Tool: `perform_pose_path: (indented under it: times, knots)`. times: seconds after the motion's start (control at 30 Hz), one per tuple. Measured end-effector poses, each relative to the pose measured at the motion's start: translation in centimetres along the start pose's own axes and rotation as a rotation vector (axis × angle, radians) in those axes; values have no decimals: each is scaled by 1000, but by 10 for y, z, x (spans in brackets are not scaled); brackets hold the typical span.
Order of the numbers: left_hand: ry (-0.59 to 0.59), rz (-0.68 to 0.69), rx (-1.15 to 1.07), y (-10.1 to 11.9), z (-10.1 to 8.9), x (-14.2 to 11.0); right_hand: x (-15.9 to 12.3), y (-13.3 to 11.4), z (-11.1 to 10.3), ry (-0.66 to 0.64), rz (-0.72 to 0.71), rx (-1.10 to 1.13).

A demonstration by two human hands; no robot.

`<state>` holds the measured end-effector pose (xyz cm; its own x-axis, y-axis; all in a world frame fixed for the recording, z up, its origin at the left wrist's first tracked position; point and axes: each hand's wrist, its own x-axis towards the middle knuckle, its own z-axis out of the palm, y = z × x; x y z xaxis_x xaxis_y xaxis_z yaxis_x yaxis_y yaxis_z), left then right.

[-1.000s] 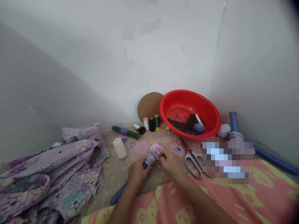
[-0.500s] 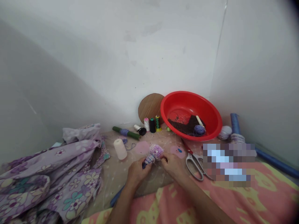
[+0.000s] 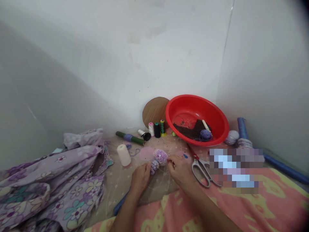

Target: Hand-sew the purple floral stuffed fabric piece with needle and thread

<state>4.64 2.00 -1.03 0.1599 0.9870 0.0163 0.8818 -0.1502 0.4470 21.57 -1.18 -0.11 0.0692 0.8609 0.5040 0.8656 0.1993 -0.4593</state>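
Note:
A small floral fabric bundle [image 3: 160, 158], purple and white, is cinched in its middle so that a rounded upper lobe and a narrower lower end show. My left hand [image 3: 141, 176] is closed at the bundle's lower left side, gripping it. Just right of the bundle, my right hand [image 3: 180, 170] is curled with its fingertips pinched together. Whether a thread runs between those fingertips is too fine to make out. Scissors [image 3: 202, 170] with grey handles and a red section lie to the right of my right hand. A white thread cone [image 3: 124, 155] leans to the left.
A red basin [image 3: 196, 100] holds dark material and a purple yarn ball [image 3: 206, 135]. Several thread spools [image 3: 157, 130] stand before a cardboard disc [image 3: 154, 111]. Floral cloth [image 3: 77, 180] is heaped left; a pink-yellow blanket [image 3: 241, 206] covers the front. A pixelated patch lies right.
The bundle has turned slightly in my left hand, and the left fingers have shifted a little along its side. My right hand stays close by, its fingers a bit further from the bundle.

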Motion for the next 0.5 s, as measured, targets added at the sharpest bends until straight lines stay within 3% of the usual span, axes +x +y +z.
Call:
perform_pose_path:
  times: [0.2,0.3,0.37,0.5]
  knots:
    - [2,5,24,-3,2,2,-5,-8,12,-317,3,-71]
    - [11,-9,29,-2,3,2,-2,-2,14,-354,-5,-54]
    - [10,-11,34,-2,2,2,2,6,14,-377,44,139]
    - [1,1,20,-1,1,2,9,21,10,-522,284,750]
